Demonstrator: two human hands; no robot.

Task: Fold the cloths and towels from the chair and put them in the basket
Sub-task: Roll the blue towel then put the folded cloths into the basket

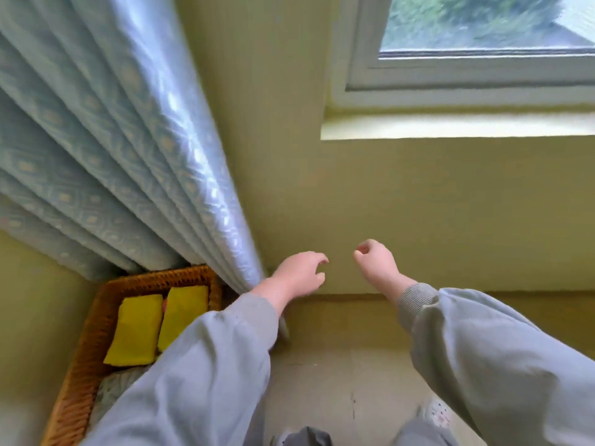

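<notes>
Pale yellow wall [418,204] is faced, with a window [483,27] at the upper right and a pleated blue curtain [112,140] hung at the left. At the floor's [338,365] left corner, against the wall, a wicker basket [80,365] is set, probably for easy dropping. Two folded yellow cloths [135,329] are laid side by side in it. The left grip [299,275] is released and the right grip [375,259] is clenched on nothing, so another cloth is probably to be fetched. No chair is shown.
</notes>
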